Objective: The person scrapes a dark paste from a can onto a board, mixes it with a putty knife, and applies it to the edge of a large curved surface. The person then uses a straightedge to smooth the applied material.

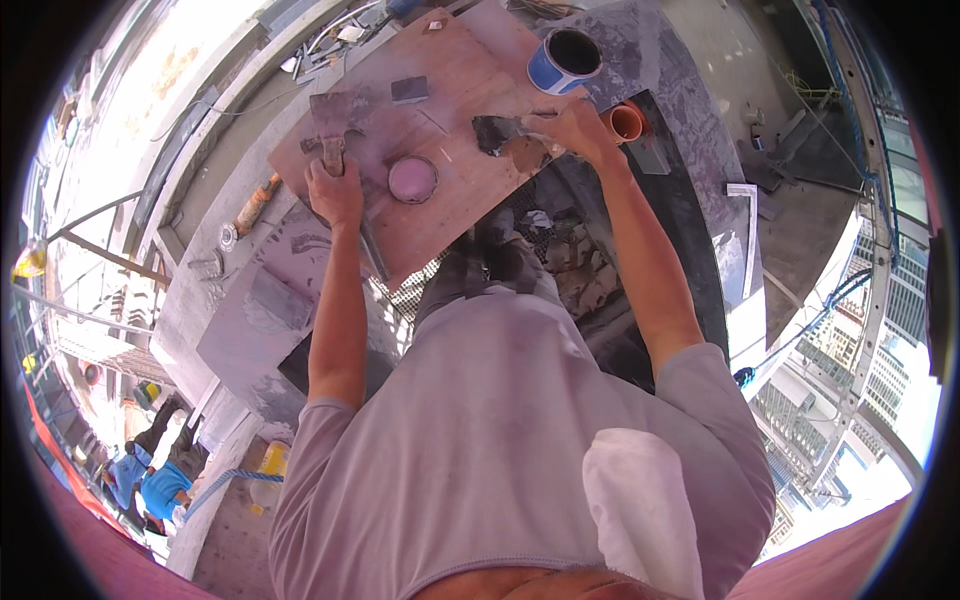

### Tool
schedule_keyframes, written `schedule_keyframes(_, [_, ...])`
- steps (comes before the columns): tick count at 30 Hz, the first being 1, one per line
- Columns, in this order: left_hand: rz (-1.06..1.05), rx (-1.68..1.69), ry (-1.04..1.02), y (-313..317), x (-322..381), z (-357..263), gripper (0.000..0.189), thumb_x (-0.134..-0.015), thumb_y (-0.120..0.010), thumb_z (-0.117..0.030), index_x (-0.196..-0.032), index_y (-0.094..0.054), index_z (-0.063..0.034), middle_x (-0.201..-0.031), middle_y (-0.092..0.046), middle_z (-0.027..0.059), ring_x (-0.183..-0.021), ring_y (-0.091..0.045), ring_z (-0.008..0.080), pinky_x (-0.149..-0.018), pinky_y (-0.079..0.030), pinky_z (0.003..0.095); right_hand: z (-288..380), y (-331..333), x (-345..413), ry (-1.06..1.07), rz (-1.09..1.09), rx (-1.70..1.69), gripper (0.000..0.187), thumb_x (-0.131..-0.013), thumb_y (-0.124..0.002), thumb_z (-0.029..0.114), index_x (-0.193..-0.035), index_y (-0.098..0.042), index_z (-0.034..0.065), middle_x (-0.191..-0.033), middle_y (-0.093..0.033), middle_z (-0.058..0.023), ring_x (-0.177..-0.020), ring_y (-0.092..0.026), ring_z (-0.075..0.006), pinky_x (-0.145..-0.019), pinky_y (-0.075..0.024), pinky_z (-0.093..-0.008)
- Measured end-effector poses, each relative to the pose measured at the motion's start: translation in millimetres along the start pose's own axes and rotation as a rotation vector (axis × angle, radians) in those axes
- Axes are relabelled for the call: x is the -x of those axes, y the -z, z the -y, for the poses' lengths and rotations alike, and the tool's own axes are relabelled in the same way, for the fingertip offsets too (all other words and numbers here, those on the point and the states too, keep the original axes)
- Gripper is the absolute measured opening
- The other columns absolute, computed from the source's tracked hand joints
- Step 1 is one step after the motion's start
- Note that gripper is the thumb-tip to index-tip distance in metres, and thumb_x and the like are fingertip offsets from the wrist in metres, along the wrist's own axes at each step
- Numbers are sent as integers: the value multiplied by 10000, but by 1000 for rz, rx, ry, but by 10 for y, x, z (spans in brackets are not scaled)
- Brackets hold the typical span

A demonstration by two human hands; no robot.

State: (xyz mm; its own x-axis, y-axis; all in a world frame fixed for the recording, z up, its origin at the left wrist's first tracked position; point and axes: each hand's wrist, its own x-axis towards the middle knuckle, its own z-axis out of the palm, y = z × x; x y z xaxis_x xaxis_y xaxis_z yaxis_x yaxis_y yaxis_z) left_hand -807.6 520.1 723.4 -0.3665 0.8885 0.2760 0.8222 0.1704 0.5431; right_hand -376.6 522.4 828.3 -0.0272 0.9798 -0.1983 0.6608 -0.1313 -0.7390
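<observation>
My left hand (335, 191) grips the worn handle of a broad scraper (334, 112), its blade pointing away from me over a reddish board (375, 150). At the board's right edge, my right hand (574, 131) closes on what looks like the handle of a tool with a dark, smeared blade (495, 135); the fingers hide part of it. Between my hands, a round lid-like dish (413, 180) of pinkish material lies on the board. Beyond it is a small dark rectangular piece (409, 89). A blue-and-white can (551, 75) stands beyond my right hand, beside an orange cup (626, 124).
An orange power tool with a disc (251, 210) lies left of the board. Rubble (581, 262) fills a gap near my legs. A pale L-shaped square (746, 240) lies right. Blue rope (840, 289) crosses the right side. Two people (161, 480) are lower left.
</observation>
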Motion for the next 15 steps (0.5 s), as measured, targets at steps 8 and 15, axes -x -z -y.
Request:
schedule_keyframes(8, [11, 20, 26, -6, -4, 12, 499, -889, -811, -458, -1040, -642, -14, -1106, -681, 204, -1017, -689, 482, -859, -543, 589, 605, 45, 674, 138, 52, 360, 296, -959, -735, 129, -1235, -829, 76, -1096, -764, -210, -1037, -689, -434, -933, -552, -516])
schedule_keyframes(15, [14, 34, -2, -6, -18, -30, 495, -886, -812, -444, -1039, -636, -7, -1108, -675, 210, -1035, -684, 484, -865, -540, 591, 291, -271, 744, 306, -134, 332, 338, -946, -751, 94, -1277, -809, 55, -1139, -761, -210, -1015, -687, -453, -958, -559, -513])
